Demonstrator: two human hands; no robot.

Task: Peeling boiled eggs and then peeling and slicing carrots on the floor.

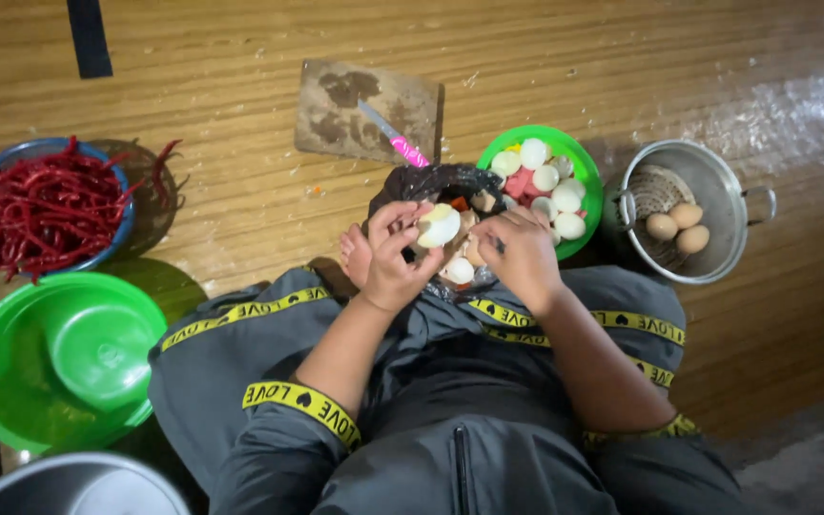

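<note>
I hold a white peeled egg (440, 227) in my left hand (395, 257). My fingers curl around it and pinch it from the side, up over my lap. My right hand (522, 256) is just beside the egg, with the fingers bent in and close together. I cannot tell if it holds anything.

Under my hands is a black bag (431, 183) with bits of eggshell (464, 262) in it. My bare toes (356, 254) peek out just left of my left hand.

Right behind my right hand sits a green bowl (584, 167) with more peeled eggs (547, 189) in it. Next to that bowl, on the right, is a metal pot (727, 215) with three brown eggs (677, 227) inside.

Farther up on the wooden floor (240, 114) lies a cutting board (345, 110) with a pink-handled knife (395, 138) on it.

On my left, well apart from my hands, is a blue bowl (11, 153) full of red chillies (45, 205). Below it is a big green tub (11, 381) with a green lid (97, 348) lying in it.
</note>
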